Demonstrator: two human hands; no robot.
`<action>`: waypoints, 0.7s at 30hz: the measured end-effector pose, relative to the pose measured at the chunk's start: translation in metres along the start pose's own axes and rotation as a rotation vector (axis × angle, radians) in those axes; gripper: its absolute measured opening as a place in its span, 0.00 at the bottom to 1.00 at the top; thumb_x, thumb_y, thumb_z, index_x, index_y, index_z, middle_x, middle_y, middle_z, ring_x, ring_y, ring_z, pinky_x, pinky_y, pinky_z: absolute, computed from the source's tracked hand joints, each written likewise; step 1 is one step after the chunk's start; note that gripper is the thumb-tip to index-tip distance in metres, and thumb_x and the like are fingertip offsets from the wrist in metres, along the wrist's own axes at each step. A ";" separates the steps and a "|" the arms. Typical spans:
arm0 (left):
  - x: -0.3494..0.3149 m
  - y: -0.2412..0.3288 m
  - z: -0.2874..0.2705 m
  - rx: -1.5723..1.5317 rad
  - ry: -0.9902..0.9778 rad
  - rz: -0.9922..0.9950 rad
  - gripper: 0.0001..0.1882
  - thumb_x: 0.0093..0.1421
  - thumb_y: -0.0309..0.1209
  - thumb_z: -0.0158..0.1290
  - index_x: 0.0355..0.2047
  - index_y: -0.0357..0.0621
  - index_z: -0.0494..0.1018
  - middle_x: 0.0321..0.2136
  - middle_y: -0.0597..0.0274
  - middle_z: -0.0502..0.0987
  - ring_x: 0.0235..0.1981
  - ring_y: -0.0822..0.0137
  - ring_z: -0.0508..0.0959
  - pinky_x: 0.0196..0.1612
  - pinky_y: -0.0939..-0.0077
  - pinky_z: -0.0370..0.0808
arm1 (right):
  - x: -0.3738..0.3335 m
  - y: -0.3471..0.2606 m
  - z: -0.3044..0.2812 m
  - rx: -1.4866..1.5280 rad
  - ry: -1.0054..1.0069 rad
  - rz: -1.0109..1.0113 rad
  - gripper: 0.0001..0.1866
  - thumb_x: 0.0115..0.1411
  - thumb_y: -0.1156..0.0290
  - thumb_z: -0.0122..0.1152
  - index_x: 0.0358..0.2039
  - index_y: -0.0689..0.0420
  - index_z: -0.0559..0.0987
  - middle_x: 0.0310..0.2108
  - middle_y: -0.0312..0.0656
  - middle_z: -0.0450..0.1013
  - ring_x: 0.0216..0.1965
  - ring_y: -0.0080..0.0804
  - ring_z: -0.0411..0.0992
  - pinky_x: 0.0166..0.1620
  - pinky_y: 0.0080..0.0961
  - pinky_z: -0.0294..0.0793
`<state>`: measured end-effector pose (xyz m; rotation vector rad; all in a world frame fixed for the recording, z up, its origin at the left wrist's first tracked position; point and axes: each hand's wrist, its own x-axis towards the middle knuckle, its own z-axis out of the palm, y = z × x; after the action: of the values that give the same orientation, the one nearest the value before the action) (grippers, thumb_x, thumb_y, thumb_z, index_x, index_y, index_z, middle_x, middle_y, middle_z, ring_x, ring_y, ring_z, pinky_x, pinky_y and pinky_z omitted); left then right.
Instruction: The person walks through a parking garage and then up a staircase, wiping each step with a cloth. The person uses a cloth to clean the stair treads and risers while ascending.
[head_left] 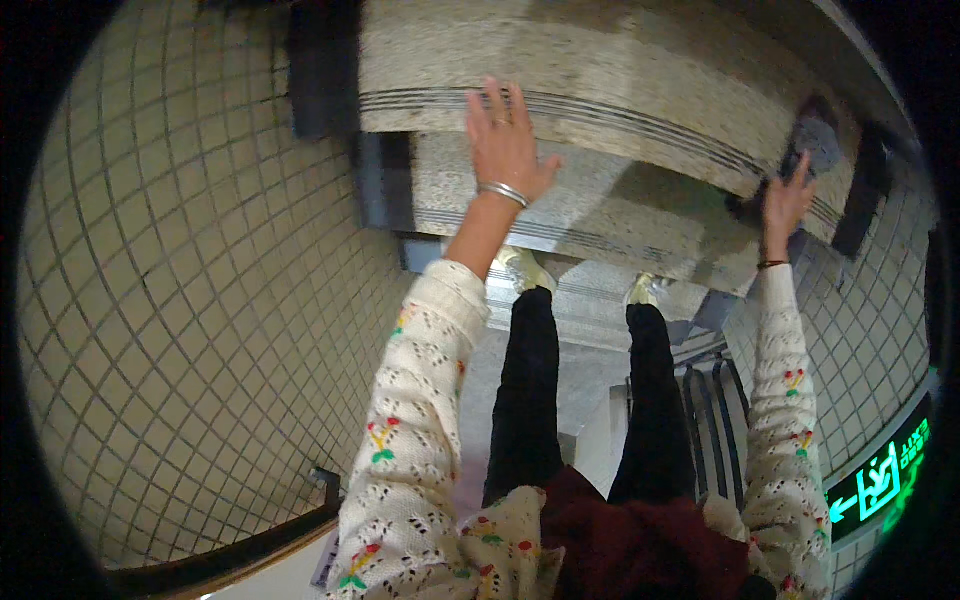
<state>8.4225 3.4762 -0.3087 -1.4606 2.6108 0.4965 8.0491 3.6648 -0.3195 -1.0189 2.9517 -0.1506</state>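
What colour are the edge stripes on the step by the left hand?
The stripes look dark grey; the head view shows them.

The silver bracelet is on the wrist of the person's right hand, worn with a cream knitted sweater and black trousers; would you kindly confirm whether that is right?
Not quite: the head view shows the silver bracelet on the wrist of the left hand, not the right hand. The cream knitted sweater and black trousers are as you say.
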 end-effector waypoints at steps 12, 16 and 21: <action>-0.209 -0.207 0.025 -0.518 0.050 -0.409 0.39 0.47 0.26 0.60 0.59 0.30 0.57 0.65 0.32 0.42 0.61 0.39 0.60 0.60 0.60 0.63 | -0.200 -0.507 0.067 0.535 -0.116 -0.946 0.34 0.47 0.75 0.57 0.59 0.44 0.69 0.59 0.57 0.61 0.61 0.51 0.59 0.61 0.45 0.56; -0.254 -0.205 0.054 -0.595 -0.072 -0.505 0.34 0.48 0.26 0.60 0.56 0.34 0.62 0.65 0.38 0.49 0.60 0.43 0.63 0.58 0.60 0.66 | -0.253 -0.535 0.088 0.620 -0.158 -1.069 0.33 0.48 0.78 0.57 0.58 0.44 0.69 0.59 0.56 0.60 0.58 0.51 0.61 0.58 0.42 0.61; -0.274 -0.169 0.090 -0.912 -0.106 -0.606 0.27 0.51 0.27 0.59 0.52 0.41 0.68 0.55 0.46 0.68 0.53 0.50 0.71 0.55 0.62 0.69 | -0.281 -0.484 0.116 0.676 -0.430 -1.035 0.28 0.52 0.77 0.53 0.56 0.45 0.71 0.57 0.56 0.62 0.56 0.54 0.62 0.54 0.43 0.66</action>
<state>8.7056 3.6462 -0.3634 -2.2154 1.7151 1.7145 8.5733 3.4486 -0.3933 -1.9365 1.5474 -0.7360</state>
